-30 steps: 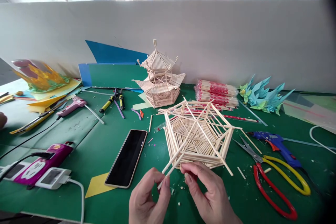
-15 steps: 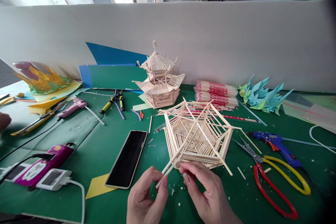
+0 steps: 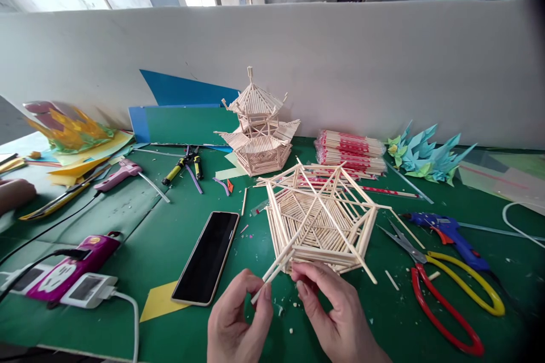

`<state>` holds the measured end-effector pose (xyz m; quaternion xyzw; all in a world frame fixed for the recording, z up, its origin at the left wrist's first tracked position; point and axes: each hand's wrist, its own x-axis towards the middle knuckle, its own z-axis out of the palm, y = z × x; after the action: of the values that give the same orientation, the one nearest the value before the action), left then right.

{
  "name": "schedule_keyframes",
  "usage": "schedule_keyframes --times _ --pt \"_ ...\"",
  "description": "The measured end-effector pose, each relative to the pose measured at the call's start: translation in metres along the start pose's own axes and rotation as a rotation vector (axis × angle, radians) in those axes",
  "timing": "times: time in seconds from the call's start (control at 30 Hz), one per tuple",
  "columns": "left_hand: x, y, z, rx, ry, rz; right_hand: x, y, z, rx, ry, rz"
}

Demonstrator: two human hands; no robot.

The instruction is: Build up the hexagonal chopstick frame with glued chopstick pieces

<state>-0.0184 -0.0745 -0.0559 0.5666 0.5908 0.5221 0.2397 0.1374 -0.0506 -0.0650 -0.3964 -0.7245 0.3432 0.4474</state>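
A hexagonal frame of thin wooden sticks (image 3: 315,227) lies in front of me, with long sticks crossing over its top and a slatted floor inside. At its near left corner, my left hand (image 3: 242,309) pinches a short wooden stick (image 3: 275,275) between thumb and finger, slanting up to the frame beside a longer projecting stick. My right hand (image 3: 332,306) is closed, its curled fingertips against the frame's near lower edge; whatever lies between them is hidden. Behind the frame stands a finished-looking pagoda model (image 3: 259,130) of the same sticks.
Scissors (image 3: 419,258) and a blue glue gun (image 3: 451,235) lie right. A phone (image 3: 206,258), purple power strip (image 3: 72,269), pink glue gun (image 3: 119,176) and pliers (image 3: 185,164) lie left. Stick packs (image 3: 351,153) and paper leaves (image 3: 430,153) sit behind. Another person's hand (image 3: 17,193) is far left.
The other person's hand at the far left has come further into view, toward the right. My own hands, the pinched stick and the frame have barely shifted.
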Motion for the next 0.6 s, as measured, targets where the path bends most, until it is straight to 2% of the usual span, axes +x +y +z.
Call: schedule_keyframes --times 0.13,0.37,0.6 --pt "0.0 0.0 0.0 0.014 0.01 0.002 -0.009 0.01 0.003 -0.036 0.039 0.002" --pt "-0.001 -0.002 0.003 -0.01 0.057 0.02 -0.028 0.04 0.019 -0.127 0.16 -0.132" --pt "-0.003 -0.01 0.009 -0.027 0.103 0.093 -0.029 0.052 0.023 -0.165 0.237 -0.237"
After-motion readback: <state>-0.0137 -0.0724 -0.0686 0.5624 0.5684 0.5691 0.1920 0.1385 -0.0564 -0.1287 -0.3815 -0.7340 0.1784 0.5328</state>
